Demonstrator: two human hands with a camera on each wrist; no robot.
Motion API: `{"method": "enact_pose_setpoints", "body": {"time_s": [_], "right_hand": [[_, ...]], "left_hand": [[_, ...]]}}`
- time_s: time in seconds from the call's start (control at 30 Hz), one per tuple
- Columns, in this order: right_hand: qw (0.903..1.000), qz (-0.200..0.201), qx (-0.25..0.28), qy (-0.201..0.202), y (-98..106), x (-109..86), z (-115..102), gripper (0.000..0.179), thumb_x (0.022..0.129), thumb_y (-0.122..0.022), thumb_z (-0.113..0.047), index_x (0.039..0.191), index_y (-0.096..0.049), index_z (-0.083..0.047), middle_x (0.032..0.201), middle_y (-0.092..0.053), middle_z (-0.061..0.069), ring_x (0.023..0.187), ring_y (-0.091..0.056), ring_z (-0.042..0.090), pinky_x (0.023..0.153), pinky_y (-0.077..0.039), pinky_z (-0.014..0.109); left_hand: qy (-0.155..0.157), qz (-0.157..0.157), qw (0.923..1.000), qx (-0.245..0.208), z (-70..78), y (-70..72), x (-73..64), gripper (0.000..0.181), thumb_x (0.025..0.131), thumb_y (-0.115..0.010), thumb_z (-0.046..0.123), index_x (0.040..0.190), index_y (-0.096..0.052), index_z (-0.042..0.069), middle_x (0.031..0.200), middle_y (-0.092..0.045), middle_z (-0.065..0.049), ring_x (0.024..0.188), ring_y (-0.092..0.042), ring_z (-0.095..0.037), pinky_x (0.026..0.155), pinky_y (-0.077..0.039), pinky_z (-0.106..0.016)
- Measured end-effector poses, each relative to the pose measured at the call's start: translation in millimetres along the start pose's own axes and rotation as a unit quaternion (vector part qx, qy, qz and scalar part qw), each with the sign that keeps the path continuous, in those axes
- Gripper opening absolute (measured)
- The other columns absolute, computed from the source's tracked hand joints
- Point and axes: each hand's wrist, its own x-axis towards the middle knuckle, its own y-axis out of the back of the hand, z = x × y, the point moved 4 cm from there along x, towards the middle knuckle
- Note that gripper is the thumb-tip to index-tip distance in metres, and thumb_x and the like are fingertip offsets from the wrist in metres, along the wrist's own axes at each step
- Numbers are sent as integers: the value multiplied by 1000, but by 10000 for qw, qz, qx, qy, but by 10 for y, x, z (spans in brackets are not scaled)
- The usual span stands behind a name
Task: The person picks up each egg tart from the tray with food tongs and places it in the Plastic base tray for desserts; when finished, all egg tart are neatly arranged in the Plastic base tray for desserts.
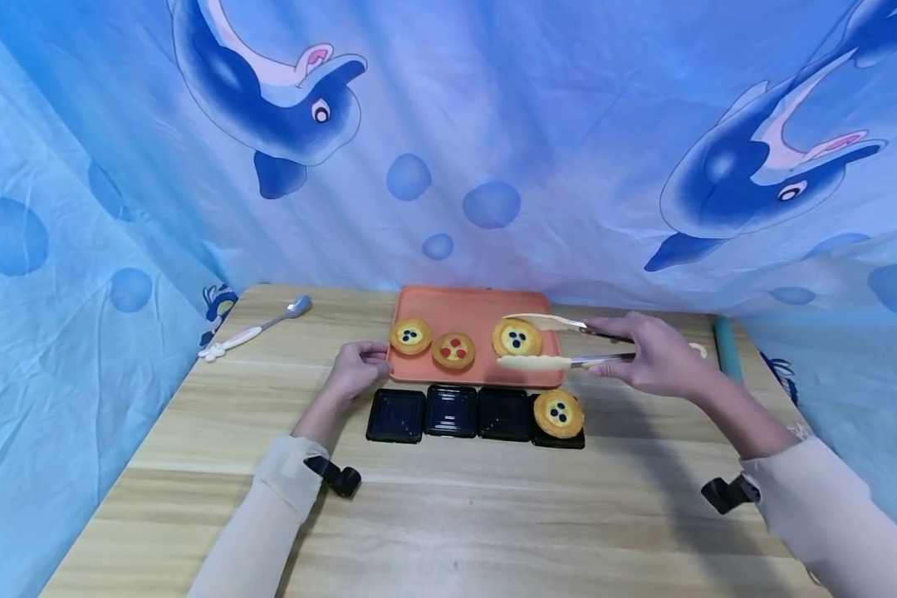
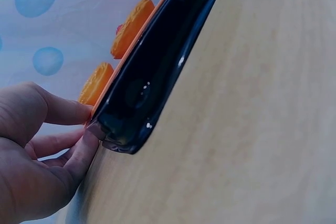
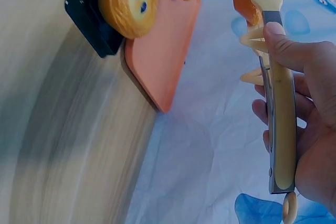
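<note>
Right hand (image 1: 656,355) grasping tongs (image 1: 534,363), long axis pointing left. Tart (image 1: 517,338) between tong tips, raised over tray (image 1: 463,307), left of that grip. Left hand (image 1: 357,370), farther off, pinches tray's left edge.

Pale long sleeves (image 1: 254,523) and black wrist fittings (image 1: 347,482).
Lower left and lower right, each cuff (image 1: 286,465) bears one fitting with a rounded end.

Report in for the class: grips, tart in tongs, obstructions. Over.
Left grip pinching left edge of tray. Right grip holding tongs. Blue-dotted tart between tong tips, over tray. Rightmost black container bearing another tart; no obstruction seen.
</note>
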Motion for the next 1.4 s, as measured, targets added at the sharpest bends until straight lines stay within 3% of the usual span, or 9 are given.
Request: {"method": "enact_pose_setpoints", "body": {"time_s": [0.23, 0.47, 0.63, 0.97, 1.4], "right_hand": [[9994, 200, 87, 277, -87, -100, -40, 62, 77, -87, -22, 131, -64, -5, 124, -67, 13, 112, -61, 37, 87, -50, 58], [9996, -94, 265, 48, -261, -184, 17, 63, 76, -87, -23, 130, -64, -1, 125, -66, 13, 113, -61, 35, 88, -51, 55], [9996, -251, 47, 123, -440, -220, 10, 63, 76, -87, -28, 130, -65, -4, 121, -69, 8, 100, -64, 26, 75, -53, 43], [9987, -489, -116, 106, -621, -242, 23, 62, 76, -86, -33, 128, -67, -5, 120, -70, 6, 80, -56, 15, 63, -42, 30], [9978, -661, -99, -17, -693, -240, 54, 63, 76, -87, -34, 129, -67, -7, 116, -71, 5, 73, -51, 16, 59, -37, 27]], "left_hand": [[-47, 91, 9999, 92, -10, 9, -16, 42, 85, -64, -4, 126, -59, -10, 113, -63, -22, 98, -63, -27, 80, -53, -28], [-24, 82, 9999, 64, -3, 9, -14, 44, 85, -65, -4, 128, -58, -10, 115, -63, -23, 99, -63, -27, 81, -53, -29], [11, 103, 9999, -14, 9, 13, -13, 44, 84, -64, -5, 127, -58, -10, 113, -63, -22, 99, -63, -27, 81, -53, -27], [70, 111, 9999, 57, 9, 0, -12, 43, 85, -66, -3, 127, -59, -9, 113, -63, -21, 99, -63, -26, 81, -53, -26], [112, 99, 9999, 82, 6, 8, -12, 42, 86, -66, -2, 126, -59, -8, 113, -63, -21, 99, -62, -26, 81, -52, -27]]}}
